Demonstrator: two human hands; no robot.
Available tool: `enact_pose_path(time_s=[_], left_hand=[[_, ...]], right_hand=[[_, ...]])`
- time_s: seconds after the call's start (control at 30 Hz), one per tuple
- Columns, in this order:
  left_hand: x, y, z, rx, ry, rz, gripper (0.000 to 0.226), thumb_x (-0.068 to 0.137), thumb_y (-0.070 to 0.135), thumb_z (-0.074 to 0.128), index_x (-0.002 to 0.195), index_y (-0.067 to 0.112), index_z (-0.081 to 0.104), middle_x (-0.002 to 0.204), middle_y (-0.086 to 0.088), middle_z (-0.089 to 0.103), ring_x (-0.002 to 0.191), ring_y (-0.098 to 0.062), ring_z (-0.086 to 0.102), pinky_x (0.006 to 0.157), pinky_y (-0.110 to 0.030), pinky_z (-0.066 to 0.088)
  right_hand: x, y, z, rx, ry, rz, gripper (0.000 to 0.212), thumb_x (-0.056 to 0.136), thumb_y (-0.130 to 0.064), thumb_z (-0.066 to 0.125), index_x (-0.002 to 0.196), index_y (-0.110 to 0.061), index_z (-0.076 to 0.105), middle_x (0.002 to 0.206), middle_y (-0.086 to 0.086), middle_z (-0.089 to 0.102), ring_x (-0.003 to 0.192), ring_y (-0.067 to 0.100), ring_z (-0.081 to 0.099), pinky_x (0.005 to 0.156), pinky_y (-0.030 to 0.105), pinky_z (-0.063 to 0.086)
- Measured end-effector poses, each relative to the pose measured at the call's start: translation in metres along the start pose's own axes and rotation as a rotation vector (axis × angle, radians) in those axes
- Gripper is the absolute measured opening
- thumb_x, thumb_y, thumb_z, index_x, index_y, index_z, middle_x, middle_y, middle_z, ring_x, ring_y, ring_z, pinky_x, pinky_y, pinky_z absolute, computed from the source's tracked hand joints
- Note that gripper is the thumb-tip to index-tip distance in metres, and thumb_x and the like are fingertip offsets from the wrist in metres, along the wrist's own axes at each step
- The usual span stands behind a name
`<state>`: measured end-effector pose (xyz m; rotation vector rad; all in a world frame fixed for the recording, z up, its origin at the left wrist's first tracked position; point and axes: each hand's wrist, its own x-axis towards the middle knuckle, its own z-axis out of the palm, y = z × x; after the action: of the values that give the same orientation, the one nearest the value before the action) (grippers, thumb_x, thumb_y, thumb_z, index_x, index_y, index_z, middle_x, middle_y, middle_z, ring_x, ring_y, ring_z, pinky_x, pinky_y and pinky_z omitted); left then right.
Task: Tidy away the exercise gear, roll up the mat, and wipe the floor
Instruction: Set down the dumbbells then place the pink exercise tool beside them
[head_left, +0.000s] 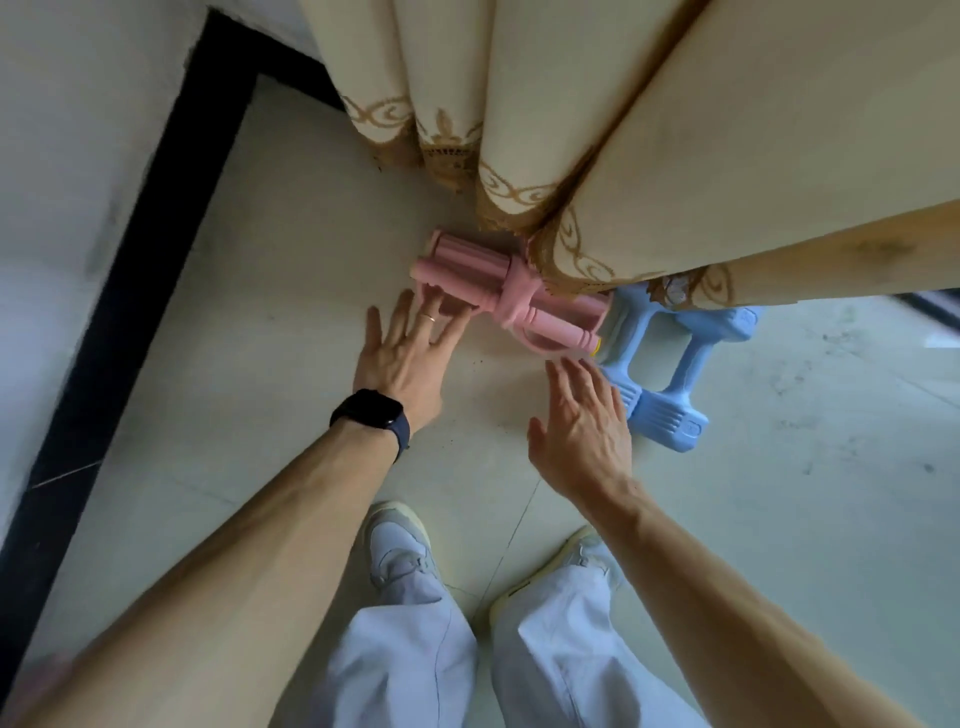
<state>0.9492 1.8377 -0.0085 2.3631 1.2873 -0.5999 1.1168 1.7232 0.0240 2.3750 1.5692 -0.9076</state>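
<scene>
**Both hands spread at the pink gear under the curtain hem**

Left hand (402, 353): fingers straight and fanned, palm down, gripping nothing. Fingertips reach the near-left end of the pink exercise piece (511, 299) and seem to touch it. Ring on one finger; dark watch (370, 410) on the wrist.

Right hand (582, 421): also flat and fanned, holding nothing. Fingertips lie just short of the pink piece's near-right end; cannot tell whether they touch. The outer edge of this hand is just beside the blue dumbbells (670, 374).

Pink exercise piece: on the floor (260, 312) just above frame centre, lying slantwise from 10 to 4 o'clock. Ribbed rollers, with a band across the middle. Its far side is tucked under the curtain (571, 130).

Blue dumbbells: at 3 o'clock from the pink piece and touching its right end, their far ends partly under the curtain hem.

Curtain: cream folds with brown lace trim, filling 12 to 2 o'clock.

Black skirting band (156, 208): runs along the wall from 11 down to 8 o'clock.

Floor: pale tiles, with specks of grit near the hands.

Pale shoes (397, 545) and light trousers at 6 o'clock.
</scene>
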Motion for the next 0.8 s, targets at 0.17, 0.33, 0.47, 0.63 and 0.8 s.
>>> enact_pose_path(time_s=[0.17,0.33,0.47,0.63,0.8], left_hand=[[-0.098,0.024,-0.086,-0.097,-0.143,-0.109,0.081,0.09,0.022,0.055,0.156,0.03,0.008,0.164,-0.004,0.011,0.149,-0.037,0.001,0.119,-0.056,0.008],[-0.207,0.03,-0.214,-0.218,-0.12,-0.169,0.066,0.093,0.027,0.051,0.153,0.025,0.022,0.158,-0.003,0.029,0.148,-0.031,0.015,0.117,-0.05,0.017],[-0.298,0.027,-0.32,-0.295,0.02,-0.175,0.06,0.093,0.028,0.051,0.15,0.026,0.032,0.153,0.0,0.039,0.145,-0.026,0.024,0.117,-0.047,0.02],[-0.388,0.019,-0.419,-0.367,0.217,-0.288,0.056,0.095,0.037,0.049,0.148,0.028,0.036,0.151,0.0,0.043,0.145,-0.025,0.025,0.116,-0.048,0.021],[-0.459,0.023,-0.475,-0.409,0.363,-0.395,0.057,0.096,0.044,0.044,0.15,0.033,0.031,0.156,0.0,0.036,0.148,-0.024,0.019,0.118,-0.053,0.017]], right_hand=[[-0.095,-0.034,-0.089,0.039,-0.1,-0.055,0.058,0.091,-0.032,0.057,0.146,-0.018,0.044,0.155,0.004,0.04,0.149,0.025,0.024,0.12,0.041,0.02],[-0.199,-0.067,-0.215,0.03,-0.106,-0.173,0.045,0.094,-0.036,0.056,0.137,-0.023,0.056,0.15,0.001,0.048,0.146,0.023,0.031,0.119,0.038,0.025],[-0.278,-0.096,-0.331,-0.009,0.006,-0.324,0.036,0.092,-0.033,0.062,0.126,-0.022,0.065,0.141,0.002,0.058,0.139,0.026,0.043,0.112,0.039,0.035],[-0.349,-0.136,-0.45,0.018,0.219,-0.488,0.035,0.09,-0.026,0.065,0.124,-0.022,0.066,0.135,0.0,0.062,0.133,0.027,0.049,0.105,0.048,0.045],[-0.381,-0.17,-0.515,0.12,0.331,-0.643,0.03,0.092,-0.027,0.065,0.123,-0.025,0.068,0.136,-0.001,0.062,0.137,0.028,0.045,0.113,0.046,0.034]])
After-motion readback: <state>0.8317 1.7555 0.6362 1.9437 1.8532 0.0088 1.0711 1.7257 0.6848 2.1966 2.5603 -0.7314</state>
